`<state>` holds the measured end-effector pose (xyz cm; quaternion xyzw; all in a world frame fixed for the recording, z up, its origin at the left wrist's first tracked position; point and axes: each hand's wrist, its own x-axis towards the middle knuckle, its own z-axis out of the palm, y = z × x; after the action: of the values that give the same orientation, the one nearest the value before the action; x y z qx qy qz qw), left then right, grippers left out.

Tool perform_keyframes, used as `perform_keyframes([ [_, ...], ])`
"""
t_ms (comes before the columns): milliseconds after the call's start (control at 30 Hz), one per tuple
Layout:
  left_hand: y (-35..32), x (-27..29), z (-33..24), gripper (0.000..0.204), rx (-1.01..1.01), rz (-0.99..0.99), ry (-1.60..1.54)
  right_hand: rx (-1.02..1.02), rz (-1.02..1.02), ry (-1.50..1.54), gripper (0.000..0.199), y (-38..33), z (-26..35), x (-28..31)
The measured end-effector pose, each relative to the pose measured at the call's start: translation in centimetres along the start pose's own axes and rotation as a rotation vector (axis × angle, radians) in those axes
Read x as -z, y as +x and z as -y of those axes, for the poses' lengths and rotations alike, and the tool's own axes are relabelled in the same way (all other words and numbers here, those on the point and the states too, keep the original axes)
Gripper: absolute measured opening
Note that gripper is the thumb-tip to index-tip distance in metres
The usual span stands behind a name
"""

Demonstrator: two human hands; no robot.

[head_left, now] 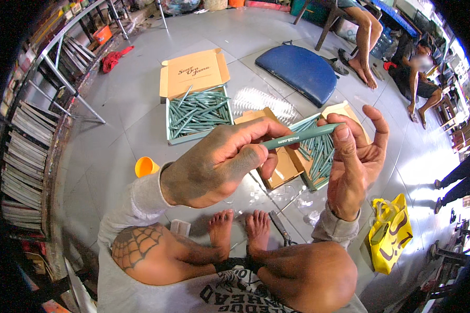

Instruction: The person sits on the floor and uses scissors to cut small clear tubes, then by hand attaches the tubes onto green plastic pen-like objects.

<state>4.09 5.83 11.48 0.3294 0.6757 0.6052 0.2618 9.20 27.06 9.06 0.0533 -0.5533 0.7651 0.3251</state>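
Observation:
A slim green pen (292, 140) with pale printing on its side is held up between my two hands, tilted a little upward to the right. My left hand (219, 161) pinches its left end with thumb and fingers. At the other end, my right hand (356, 156) has the tip between thumb and index finger, its other fingers raised. Behind them on the floor, an open cardboard box (173, 136) holds many similar green pens (201, 111). Another box (314, 185) of such pens (318, 151) sits behind my right hand, partly hidden. Beside it lies a brown cardboard box (287, 175).
An orange cup (145, 167) lies left of my hands. A clear plastic sheet (263, 101) and a blue padded seat (297, 70) are farther off. A dark-handled tool (280, 228) rests by my right foot, a yellow bag (389, 235) to the right. Other people (418, 78) sit at far right.

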Motion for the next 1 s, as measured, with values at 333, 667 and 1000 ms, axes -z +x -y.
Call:
perform_keyframes([
  [333, 0.4, -0.4, 0.8, 0.038, -0.183, -0.112, 0.083, 0.140, 0.205, 0.013, 0.012, -0.4, -0.7, -0.3],
  [667, 0.0, 0.2, -0.2, 0.040, -0.127, -0.192, 0.187, -0.164, 0.163, 0.280, 0.010, -2.1, -1.3, -3.0],
  [1000, -0.1, 0.3, -0.2, 0.039, -0.047, -0.200, 0.176, -0.127, 0.116, 0.236, 0.011, -2.3, -1.8, -3.2],
])
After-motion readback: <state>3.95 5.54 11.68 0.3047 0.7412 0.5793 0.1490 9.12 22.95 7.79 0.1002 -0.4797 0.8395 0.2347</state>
